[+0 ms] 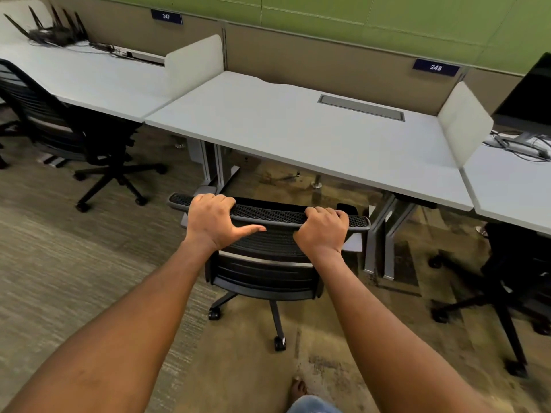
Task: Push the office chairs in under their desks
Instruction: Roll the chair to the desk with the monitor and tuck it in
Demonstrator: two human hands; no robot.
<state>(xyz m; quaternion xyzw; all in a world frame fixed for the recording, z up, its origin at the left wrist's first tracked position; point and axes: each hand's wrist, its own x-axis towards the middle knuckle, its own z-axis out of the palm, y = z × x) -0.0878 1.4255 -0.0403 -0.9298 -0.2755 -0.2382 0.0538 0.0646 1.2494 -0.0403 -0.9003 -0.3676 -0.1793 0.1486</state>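
A black mesh-backed office chair (268, 257) stands on the carpet just in front of the white desk (298, 135) labelled 248, its back toward me. My left hand (213, 222) grips the top edge of the backrest on the left, thumb stretched out along the mesh. My right hand (323, 231) is clenched over the same top edge on the right. The chair's seat is hidden behind its back; its wheeled base shows below. The desk's front edge lies just beyond the backrest.
A second black chair (59, 126) stands pulled out from the left desk (89, 81), which carries a router (56, 32). A third chair (512, 293) sits at the right by a desk with a monitor (527, 96). Grey desk legs (384, 239) flank the opening. My bare foot (298, 387) is below.
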